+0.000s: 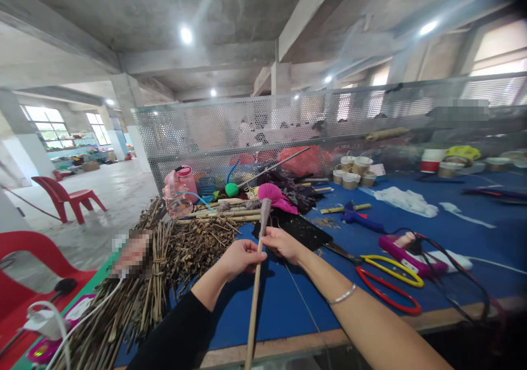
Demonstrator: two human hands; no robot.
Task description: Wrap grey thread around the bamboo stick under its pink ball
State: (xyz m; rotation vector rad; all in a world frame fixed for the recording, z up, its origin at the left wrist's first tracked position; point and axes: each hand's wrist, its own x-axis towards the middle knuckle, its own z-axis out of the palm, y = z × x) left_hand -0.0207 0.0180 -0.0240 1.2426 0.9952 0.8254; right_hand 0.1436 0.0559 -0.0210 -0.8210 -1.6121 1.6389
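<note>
A thin pale wooden stick (254,298) slants up from the table's near edge, its upper end covered by a grey wrapping (265,216). My left hand (241,258) is closed on the stick, thumb laid along it. Just above, my right hand (284,245) pinches the stick at the lower end of the wrapping. A fine grey thread (302,298) trails from near my right hand down over the table's front edge. Behind the wrapped end sits a ball of magenta yarn (269,192). A black sheet (307,231) lies beyond my right hand.
Bundled dried stalks (160,271) cover the table's left side. Scissors (391,271) with yellow and red handles, a blue glue gun (362,219) and a purple power strip (411,257) lie right. Several small cups (352,179) stand before the perforated metal screen (230,128).
</note>
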